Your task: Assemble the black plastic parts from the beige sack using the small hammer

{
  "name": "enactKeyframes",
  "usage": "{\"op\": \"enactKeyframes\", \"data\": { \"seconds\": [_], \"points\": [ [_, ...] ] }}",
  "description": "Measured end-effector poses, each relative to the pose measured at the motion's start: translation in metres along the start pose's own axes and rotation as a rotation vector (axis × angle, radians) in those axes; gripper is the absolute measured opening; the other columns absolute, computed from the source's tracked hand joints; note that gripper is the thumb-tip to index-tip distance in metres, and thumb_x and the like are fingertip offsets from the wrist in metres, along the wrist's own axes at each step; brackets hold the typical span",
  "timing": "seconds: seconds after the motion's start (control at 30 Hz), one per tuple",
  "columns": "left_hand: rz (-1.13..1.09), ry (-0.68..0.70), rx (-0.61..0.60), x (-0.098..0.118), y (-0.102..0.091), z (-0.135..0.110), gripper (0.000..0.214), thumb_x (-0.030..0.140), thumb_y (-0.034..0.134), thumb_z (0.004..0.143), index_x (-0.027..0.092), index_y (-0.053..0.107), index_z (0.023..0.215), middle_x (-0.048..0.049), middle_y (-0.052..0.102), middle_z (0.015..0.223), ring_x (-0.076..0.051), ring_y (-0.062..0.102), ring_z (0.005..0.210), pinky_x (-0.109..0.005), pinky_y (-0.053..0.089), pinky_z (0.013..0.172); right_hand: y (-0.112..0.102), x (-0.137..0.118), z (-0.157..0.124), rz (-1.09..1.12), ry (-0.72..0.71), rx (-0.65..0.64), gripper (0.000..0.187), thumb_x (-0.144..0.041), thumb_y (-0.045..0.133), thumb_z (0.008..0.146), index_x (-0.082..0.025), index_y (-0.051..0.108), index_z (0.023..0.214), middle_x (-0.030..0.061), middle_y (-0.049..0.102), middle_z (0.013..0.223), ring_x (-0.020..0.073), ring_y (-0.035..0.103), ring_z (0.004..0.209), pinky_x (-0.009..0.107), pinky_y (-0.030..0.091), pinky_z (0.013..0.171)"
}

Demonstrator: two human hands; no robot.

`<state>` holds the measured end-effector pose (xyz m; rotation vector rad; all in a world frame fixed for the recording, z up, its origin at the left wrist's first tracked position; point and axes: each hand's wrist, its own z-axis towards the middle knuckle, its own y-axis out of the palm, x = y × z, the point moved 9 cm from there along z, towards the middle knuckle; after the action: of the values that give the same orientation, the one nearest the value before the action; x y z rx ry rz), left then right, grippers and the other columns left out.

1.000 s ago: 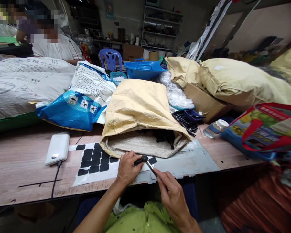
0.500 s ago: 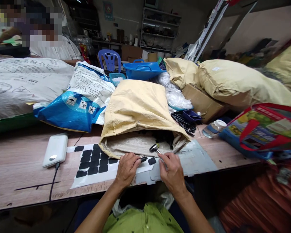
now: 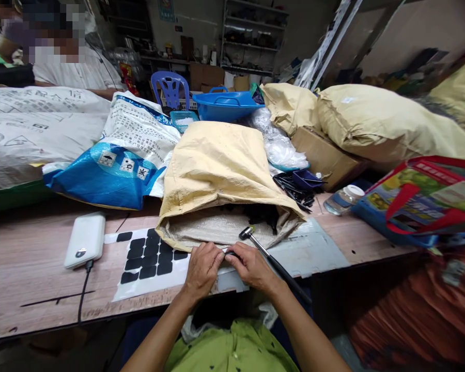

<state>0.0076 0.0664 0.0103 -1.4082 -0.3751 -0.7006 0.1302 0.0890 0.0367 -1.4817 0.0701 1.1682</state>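
Close together at the table's front edge, my left hand [image 3: 203, 268] and my right hand [image 3: 253, 264] are both closed on a small black part [image 3: 231, 253]. Fingers cover most of it, so its kind is not clear. A small hammer [image 3: 273, 259] with a metal head and black handle lies just beyond my right hand, its head by the mouth of a yellow woven sack [image 3: 217, 170]. Dark pieces [image 3: 261, 217] show inside the sack. Left of my hands lies a white sheet of black square stickers [image 3: 149, 258], partly under the sack.
A white power bank [image 3: 86, 240] with a cable lies on the left. A blue and white sack [image 3: 116, 155] stands behind it. Black parts [image 3: 294, 191], a clear jar [image 3: 343, 200] and a colourful bag [image 3: 430, 201] are on the right. Another person [image 3: 62, 57] is at back left.
My right hand has let go of the hammer, which now lies on the table. It has moved left to grip the small black part alongside my left hand.
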Motion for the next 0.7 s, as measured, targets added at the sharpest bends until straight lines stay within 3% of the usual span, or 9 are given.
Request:
{"op": "enactKeyframes", "data": {
  "seconds": [0.2,0.4,0.7],
  "points": [
    [0.074,0.016,-0.027,0.0015,0.0031,0.0003,0.034,0.034,0.038,0.107,0.022,0.068,0.096,-0.0041,0.062,0.095,-0.022,0.053,0.094,-0.039,0.033,0.083,0.0028,-0.0028,-0.0045,-0.179,-0.046,0.138,0.024,-0.029,0.048,0.102,-0.02,0.059,0.082,0.0041,0.059,0.08,0.0191,0.054,0.079,0.03,0.038,0.072],
    [0.064,0.003,-0.056,0.0013,0.0044,0.0014,0.039,0.035,0.033,0.109,0.021,0.066,0.092,-0.0038,0.061,0.092,-0.021,0.052,0.092,-0.039,0.031,0.083,0.0007,-0.006,-0.0065,-0.185,-0.036,0.197,0.028,-0.028,0.048,0.1,-0.021,0.051,0.073,0.0032,0.055,0.074,0.0186,0.049,0.074,0.03,0.034,0.067],
    [-0.03,-0.01,-0.086,0.0024,0.0007,-0.0002,0.045,0.041,0.032,0.109,0.021,0.063,0.083,-0.0007,0.062,0.087,-0.02,0.051,0.09,-0.037,0.03,0.082,-0.0052,0.0017,-0.008,0.138,0.0,0.157,0.019,-0.037,0.068,0.085,-0.019,0.067,0.091,-0.0003,0.057,0.072,0.016,0.05,0.068,0.027,0.037,0.064]
  ]
}}
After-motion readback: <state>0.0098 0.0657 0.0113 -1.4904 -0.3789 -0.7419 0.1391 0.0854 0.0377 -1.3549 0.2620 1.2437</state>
